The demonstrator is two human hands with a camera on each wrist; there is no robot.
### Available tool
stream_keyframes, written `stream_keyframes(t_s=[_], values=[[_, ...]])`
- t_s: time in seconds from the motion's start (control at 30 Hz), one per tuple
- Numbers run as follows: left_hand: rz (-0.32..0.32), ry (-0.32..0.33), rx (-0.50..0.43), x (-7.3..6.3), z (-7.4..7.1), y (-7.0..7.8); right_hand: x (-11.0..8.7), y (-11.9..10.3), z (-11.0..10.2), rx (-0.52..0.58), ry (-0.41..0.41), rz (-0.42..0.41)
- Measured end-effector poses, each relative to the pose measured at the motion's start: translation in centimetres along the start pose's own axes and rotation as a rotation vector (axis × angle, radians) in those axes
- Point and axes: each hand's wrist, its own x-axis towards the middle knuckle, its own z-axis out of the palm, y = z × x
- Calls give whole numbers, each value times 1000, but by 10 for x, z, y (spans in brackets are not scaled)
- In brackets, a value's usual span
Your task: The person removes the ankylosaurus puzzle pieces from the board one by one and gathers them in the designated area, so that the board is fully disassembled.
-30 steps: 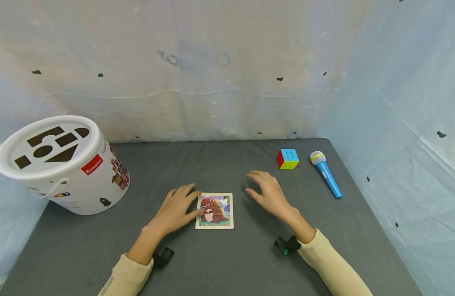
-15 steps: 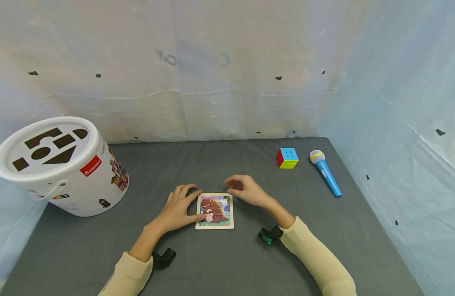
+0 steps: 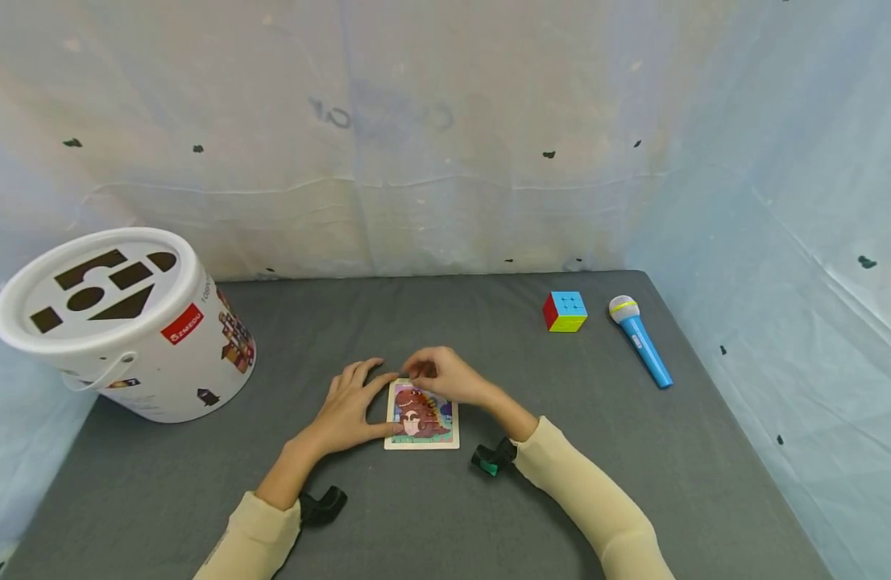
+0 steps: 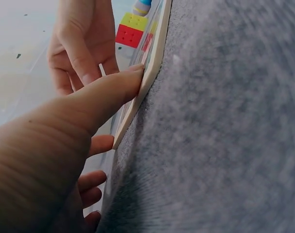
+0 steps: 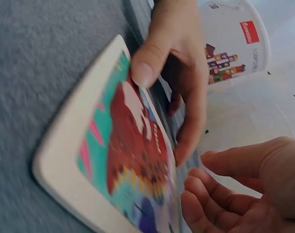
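A small square jigsaw puzzle (image 3: 420, 419) with a pale frame and a brown dinosaur picture lies flat on the grey cloth. On its left side rests the thumb of my left hand (image 3: 347, 409); the index fingertip is at the far left corner, and the other fingers spread over the cloth. My right hand (image 3: 449, 379) hovers over the puzzle's far edge, hiding its far right corner. In the right wrist view, the fingers (image 5: 205, 194) of that hand are loosely bent beside the puzzle's edge, with a gap between thumb and fingers and nothing held.
A large white bucket (image 3: 144, 379) with shaped holes in its lid stands at the left. At the back right are a colourful puzzle cube (image 3: 565, 312) and a blue toy microphone (image 3: 641, 342). Pale sheeting (image 3: 445, 161) rises behind the table and along its right.
The right hand has moved left from beside the puzzle to over its far edge, its fingers more bent. The left thumb has slid slightly farther onto the puzzle, which stays in place.
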Motion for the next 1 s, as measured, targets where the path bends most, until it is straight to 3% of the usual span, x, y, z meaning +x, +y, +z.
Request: stream_keyframes(t_s=[0.43, 1.0], values=[[32, 37, -26, -2, 6, -10, 2, -7, 14, -108, 2, 35], [30, 17, -35, -1, 5, -10, 3, -4, 17, -145, -10, 33]])
